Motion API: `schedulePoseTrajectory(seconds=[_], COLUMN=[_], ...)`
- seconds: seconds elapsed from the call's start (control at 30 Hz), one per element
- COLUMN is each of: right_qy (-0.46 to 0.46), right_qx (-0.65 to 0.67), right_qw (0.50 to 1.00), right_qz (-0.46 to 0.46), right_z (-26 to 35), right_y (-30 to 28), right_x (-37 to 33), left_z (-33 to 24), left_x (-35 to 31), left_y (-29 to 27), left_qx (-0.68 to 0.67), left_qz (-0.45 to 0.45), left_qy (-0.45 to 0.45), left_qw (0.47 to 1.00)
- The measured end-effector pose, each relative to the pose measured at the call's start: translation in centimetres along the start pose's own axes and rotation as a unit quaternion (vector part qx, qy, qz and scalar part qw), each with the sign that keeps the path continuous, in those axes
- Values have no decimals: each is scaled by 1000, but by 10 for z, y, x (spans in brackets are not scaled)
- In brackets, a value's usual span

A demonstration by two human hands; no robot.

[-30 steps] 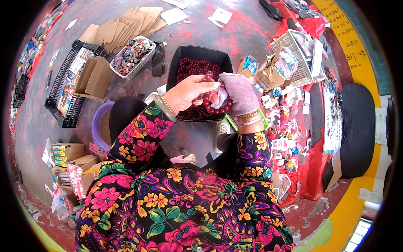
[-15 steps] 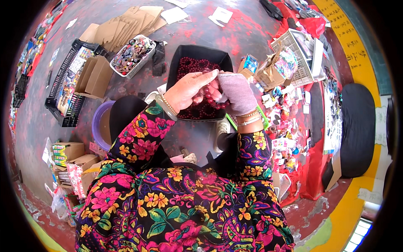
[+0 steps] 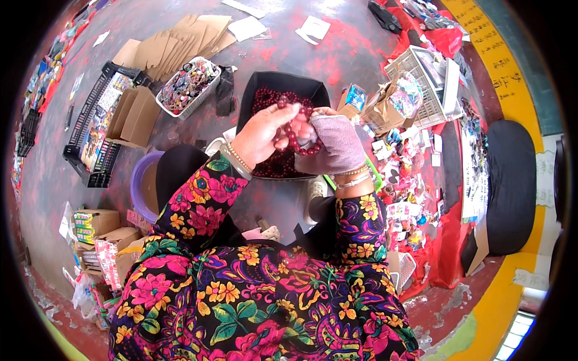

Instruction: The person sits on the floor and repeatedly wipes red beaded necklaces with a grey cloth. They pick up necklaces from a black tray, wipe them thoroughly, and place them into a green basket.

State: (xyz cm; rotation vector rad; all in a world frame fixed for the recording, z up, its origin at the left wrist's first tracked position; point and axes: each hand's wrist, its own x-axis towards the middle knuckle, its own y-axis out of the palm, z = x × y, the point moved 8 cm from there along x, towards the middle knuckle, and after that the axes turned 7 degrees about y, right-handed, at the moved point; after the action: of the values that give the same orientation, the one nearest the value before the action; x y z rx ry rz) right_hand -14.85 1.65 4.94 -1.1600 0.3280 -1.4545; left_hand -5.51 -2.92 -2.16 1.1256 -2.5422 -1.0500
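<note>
A black box [image 3: 309,89] stands in front of me with many dark red bead strings [image 3: 265,98] piled inside. Above it, my left hand [image 3: 260,133] pinches a dark red bead string [image 3: 296,143] between thumb and fingers. My right hand [image 3: 337,144], wrapped in a greyish-pink fingerless covering, holds the same string from the other side. The beads curve in a loop between both hands, across the right palm. Some of the right fingers are hidden behind the beads and the left hand.
At left are a purple basin [image 3: 136,183], a black crate [image 3: 71,147], an open carton [image 3: 131,114] and a white basket [image 3: 197,107] of small items. Flattened cardboard [image 3: 174,45] lies beyond. On the right, small packaged goods [image 3: 406,180] cover red cloth [image 3: 448,240] beside a beige crate [image 3: 430,111].
My right hand has turned and lowered, so more of the bead loop shows across its palm. The left hand has moved slightly lower, still on the beads.
</note>
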Motion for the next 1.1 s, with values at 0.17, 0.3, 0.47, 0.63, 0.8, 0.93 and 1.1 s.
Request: schedulePoseTrajectory(seconds=[0.17, 0.3, 0.47, 0.63, 0.8, 0.93, 1.1], right_qy=[77, -19, 251, -18, 28, 215, 373], right_qx=[-83, -148, 323, 64, -76, -14, 258], right_qw=[993, 988, 910, 997, 997, 973, 888], right_qz=[11, 40, 62, 40, -16, 83, 71], right_z=[2, -5, -38, 7, 2, -20, -8], right_y=[-13, 4, 19, -1, -11, -1, 1], right_x=[7, 1, -12, 2, 0, 5, 4], left_z=[14, 18, 14, 8, 12, 17, 16], left_x=[-6, -9, -3, -1, -3, -4, 1], left_y=[6, 15, 5, -2, 6, 4, -17], left_qx=[80, 106, 118, 86, 133, 160, 30], left_qz=[86, 107, 71, 7, 51, 66, 11], left_qy=[-57, -97, -62, -50, -65, -73, -54], left_qw=[991, 984, 989, 995, 988, 982, 998])
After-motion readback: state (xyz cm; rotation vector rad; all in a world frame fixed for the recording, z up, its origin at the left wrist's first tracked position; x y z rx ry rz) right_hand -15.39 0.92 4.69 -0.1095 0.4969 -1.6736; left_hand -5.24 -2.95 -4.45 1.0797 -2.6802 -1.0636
